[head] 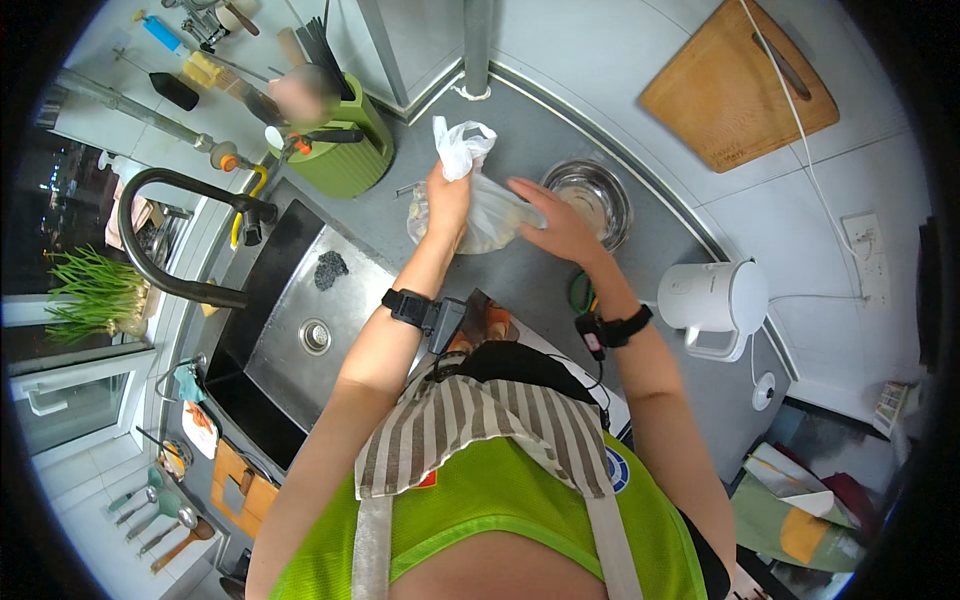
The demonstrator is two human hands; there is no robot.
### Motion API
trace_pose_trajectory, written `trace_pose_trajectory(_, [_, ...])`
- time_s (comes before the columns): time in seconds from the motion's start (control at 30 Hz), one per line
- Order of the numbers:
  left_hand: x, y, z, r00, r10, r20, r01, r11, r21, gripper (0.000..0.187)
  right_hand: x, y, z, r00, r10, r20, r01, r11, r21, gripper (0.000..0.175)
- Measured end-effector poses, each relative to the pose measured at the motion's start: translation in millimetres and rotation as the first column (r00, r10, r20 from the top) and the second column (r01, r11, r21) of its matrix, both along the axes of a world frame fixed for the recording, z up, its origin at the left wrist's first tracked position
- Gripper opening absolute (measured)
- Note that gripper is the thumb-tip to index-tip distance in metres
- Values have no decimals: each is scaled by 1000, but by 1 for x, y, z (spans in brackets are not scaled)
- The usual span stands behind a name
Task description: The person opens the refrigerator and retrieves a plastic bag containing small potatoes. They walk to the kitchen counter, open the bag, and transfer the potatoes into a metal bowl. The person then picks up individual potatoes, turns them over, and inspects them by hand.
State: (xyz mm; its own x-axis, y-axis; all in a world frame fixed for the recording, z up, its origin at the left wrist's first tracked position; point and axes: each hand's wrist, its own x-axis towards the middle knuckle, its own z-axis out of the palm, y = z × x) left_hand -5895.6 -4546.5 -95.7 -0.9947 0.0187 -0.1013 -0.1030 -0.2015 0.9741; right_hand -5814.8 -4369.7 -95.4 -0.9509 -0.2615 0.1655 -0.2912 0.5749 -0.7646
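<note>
A translucent white plastic bag with pale contents, too veiled to identify, is over the grey countertop. My left hand grips its gathered neck, and the white handles stick up above the fist. Beside the bag's right side is my right hand, fingers spread; whether the fingertips touch the plastic I cannot tell. Just behind that hand stands a shiny stainless steel bowl, partly hidden by it. Something with green loop handles, perhaps scissors, lies by my right forearm.
A stainless steel sink with a black faucet lies to the left. Behind it stands a green knife block. At right are a white electric kettle and its cord. A wooden cutting board leans on the wall.
</note>
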Motion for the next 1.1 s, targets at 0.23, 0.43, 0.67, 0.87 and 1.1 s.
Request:
trace_pose_trajectory(0.23, [6,-25,4,943,-320,87,331,919,-212,42,-29,-33,-24,966,-108,234,117,993,-22,31])
trace_pose_trajectory(0.43, [18,-105,-11,943,-295,153,324,917,-231,42,-6,9,-44,992,-32,118,20,995,98,20])
trace_pose_trajectory(0.67, [58,-148,24,690,-622,-371,38,543,-839,25,13,20,16,996,-16,89,-20,923,384,8])
trace_pose_trajectory(0.87, [65,-110,54,648,-723,-241,386,584,-714,16,-9,-63,50,917,350,-191,-384,906,-178,20])
trace_pose_trajectory(1.1, [25,-156,49,984,129,126,-52,872,-487,28,-8,-59,-5,897,335,288,-440,614,655,16])
